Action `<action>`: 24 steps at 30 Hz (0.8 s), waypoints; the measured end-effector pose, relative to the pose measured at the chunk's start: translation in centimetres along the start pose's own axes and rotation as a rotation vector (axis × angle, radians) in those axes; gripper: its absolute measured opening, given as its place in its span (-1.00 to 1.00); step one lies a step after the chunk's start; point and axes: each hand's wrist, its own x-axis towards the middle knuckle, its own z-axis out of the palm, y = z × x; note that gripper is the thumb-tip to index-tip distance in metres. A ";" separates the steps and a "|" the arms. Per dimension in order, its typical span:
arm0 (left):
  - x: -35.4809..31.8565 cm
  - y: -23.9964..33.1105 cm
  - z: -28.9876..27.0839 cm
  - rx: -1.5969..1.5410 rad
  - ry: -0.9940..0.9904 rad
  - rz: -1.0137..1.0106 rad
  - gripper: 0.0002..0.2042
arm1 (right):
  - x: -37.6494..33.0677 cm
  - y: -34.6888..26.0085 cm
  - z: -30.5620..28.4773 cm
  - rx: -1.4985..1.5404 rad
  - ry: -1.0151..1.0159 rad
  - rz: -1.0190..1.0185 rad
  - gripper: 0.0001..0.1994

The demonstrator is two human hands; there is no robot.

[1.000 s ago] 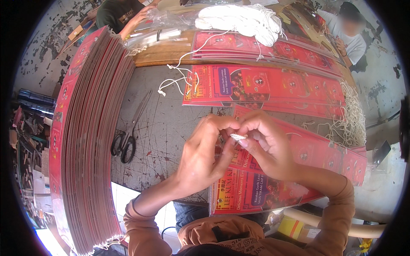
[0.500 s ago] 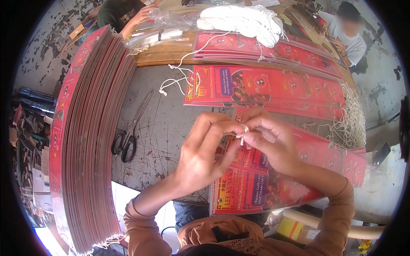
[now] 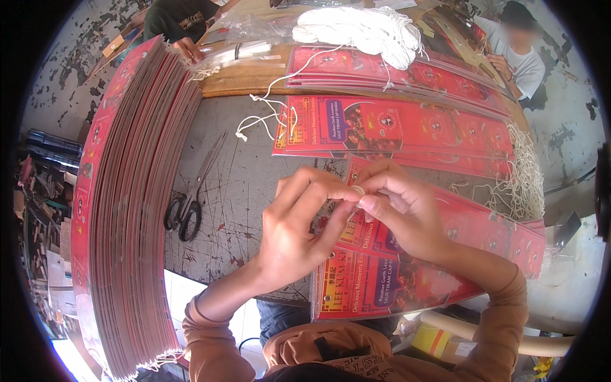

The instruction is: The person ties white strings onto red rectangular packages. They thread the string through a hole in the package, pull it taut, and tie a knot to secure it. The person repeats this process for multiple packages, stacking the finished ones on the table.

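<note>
My left hand (image 3: 294, 224) and my right hand (image 3: 404, 213) meet above the table, thumbs and fingertips pinched together on a small loop of white cord (image 3: 358, 190). Fingers cover most of its knot. Below them lie long red printed strips (image 3: 356, 286) with metal eyelets at the left end, overlapping one another. Beyond my hands, another group of red strips (image 3: 382, 124) has knotted white cord (image 3: 254, 130) at its left end. Black-handled scissors (image 3: 184, 216) rest left of my left hand, blades pointing away.
A tall stack of red strips (image 3: 127, 210) stands along the left side. The far side holds a thick white cord hank (image 3: 356, 32) on more strips, and clear plastic bags (image 3: 254, 27). Loose cords (image 3: 525, 172) hang at right. Two people (image 3: 519, 54) (image 3: 175, 22) sit across the table.
My fingertips have closed further over the cord, so its knot and short end show less. At the far left, the other person's hand has come down beside the tall stack.
</note>
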 end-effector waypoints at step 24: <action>0.5 -0.1 -2.1 -0.157 0.072 -0.086 -0.79 | -0.4 -0.1 0.7 -0.230 -0.014 -0.056 -0.82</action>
